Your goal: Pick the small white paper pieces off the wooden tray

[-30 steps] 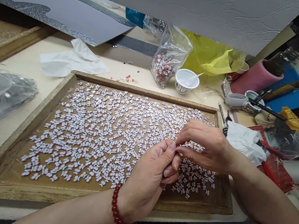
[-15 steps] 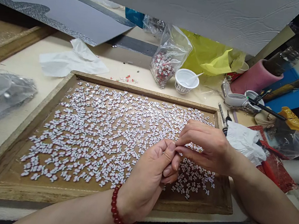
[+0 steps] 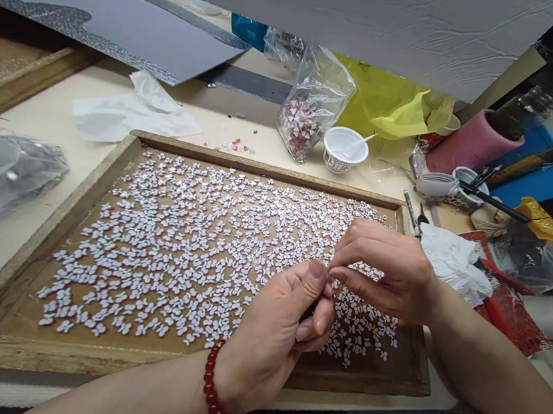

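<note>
Pale and cluttered, the bench point(image 3: 216, 122) is carrying a shallow wooden frame point(image 3: 61, 360) along its near edge. Small white pieces point(image 3: 126, 327) are covering the frame's floor, spreading from its far edge almost to its near edge. Over its right half the two hands are meeting. The left hand point(image 3: 274, 331), with a red beaded bracelet point(image 3: 218, 394) circling its wrist, is keeping its fingers curled and its thumb pressed against them; what it is gripping, if anything, I cannot tell. The right hand point(image 3: 384, 270) is bringing thumb and forefinger close together beside the left thumb's tip; whether they are pinching something is too small to see. Beyond the frame's far edge, a clear bag of red and silvery pieces point(image 3: 300, 126) is standing just beside a white cup point(image 3: 339, 168). White tissue point(image 3: 136, 116) is lying near the far left corner, while crumpled white paper point(image 3: 454, 262) is resting beyond the right edge.
</note>
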`<state>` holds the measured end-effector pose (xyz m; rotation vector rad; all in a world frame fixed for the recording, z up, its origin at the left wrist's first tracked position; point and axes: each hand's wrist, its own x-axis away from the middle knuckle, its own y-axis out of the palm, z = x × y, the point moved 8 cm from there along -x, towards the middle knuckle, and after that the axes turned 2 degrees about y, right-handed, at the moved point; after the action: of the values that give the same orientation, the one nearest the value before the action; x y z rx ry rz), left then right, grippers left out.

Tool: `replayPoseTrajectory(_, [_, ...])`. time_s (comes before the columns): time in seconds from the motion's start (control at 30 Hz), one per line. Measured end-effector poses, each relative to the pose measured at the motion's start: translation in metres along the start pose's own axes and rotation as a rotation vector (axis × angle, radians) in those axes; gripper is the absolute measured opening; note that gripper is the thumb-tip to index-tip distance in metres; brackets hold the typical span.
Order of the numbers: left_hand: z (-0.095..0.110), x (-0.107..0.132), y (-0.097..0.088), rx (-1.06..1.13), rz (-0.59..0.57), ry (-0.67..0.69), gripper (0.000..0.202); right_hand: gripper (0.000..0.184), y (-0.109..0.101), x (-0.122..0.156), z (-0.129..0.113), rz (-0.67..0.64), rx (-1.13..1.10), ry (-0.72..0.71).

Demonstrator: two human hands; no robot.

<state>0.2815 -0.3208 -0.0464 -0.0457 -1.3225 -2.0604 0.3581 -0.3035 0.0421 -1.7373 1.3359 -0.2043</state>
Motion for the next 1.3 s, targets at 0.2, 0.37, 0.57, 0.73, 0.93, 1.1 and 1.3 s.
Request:
replayPoseTrajectory(0.2, [-0.001,0.0,-0.001,-0.025,0.029,-0.037,0.047,0.01,0.0,0.002,-0.001,-0.005,-0.047,-0.002])
replayPoseTrajectory(0.37, [0.0,-0.001,-0.001,-0.044,0.021,-0.012,0.038,0.008,0.001,0.003,0.0,-0.017,-0.066,-0.001])
replayPoseTrajectory(0.57, [0.0,-0.001,0.0,-0.063,-0.012,-0.004,0.036,0.01,0.003,0.003,-0.001,-0.028,-0.069,-0.012])
replayPoseTrajectory(0.73, [0.001,0.0,-0.002,-0.055,-0.001,0.01,0.036,0.006,0.003,0.002,-0.003,-0.051,-0.12,-0.032])
replayPoseTrajectory(0.93, [0.0,-0.002,-0.003,-0.034,0.018,0.001,0.036,0.003,0.002,0.001,-0.001,-0.028,-0.145,-0.008])
replayPoseTrajectory(1.1, [-0.003,-0.001,-0.005,0.033,0.053,-0.048,0.032,0.003,-0.003,-0.002,0.003,0.027,-0.131,0.036])
replayPoseTrajectory(1.3, [-0.003,-0.001,-0.006,-0.03,0.066,-0.058,0.023,0.006,-0.009,-0.001,0.021,0.156,0.105,0.088])
